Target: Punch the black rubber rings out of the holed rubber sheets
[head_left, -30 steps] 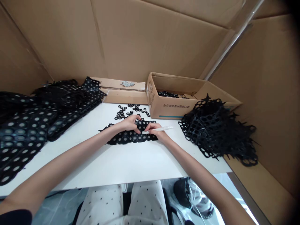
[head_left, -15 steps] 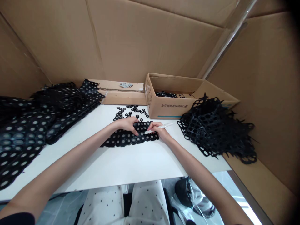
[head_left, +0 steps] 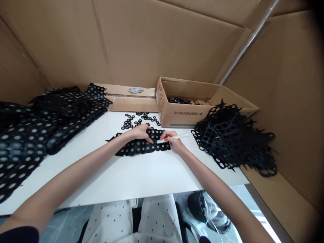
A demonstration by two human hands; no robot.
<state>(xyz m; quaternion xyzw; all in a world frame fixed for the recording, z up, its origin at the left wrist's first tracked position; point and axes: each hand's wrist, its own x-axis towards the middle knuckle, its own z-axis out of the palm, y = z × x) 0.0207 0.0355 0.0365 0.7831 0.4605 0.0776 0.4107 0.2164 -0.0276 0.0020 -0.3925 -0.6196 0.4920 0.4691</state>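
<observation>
A black sheet dotted with pale discs (head_left: 136,147) lies on the white table, in front of loose black rings (head_left: 128,122). My left hand (head_left: 141,132) rests on the sheet's upper part, thumb and fingers closed at its edge, gripping it. My right hand (head_left: 170,136) pinches a white pen-like tool (head_left: 181,136), whose tip touches the sheet just right of my left thumb.
A cardboard box (head_left: 187,116) holding black rings stands behind the right hand. Black ring netting (head_left: 233,138) is heaped at the right. More dotted black sheets (head_left: 22,145) pile up at the left. Cardboard walls (head_left: 162,40) enclose the table (head_left: 141,179).
The black sheet has shifted slightly right and turned, and a pointed left end now shows beyond my left wrist. My left hand has moved a little right and up with it.
</observation>
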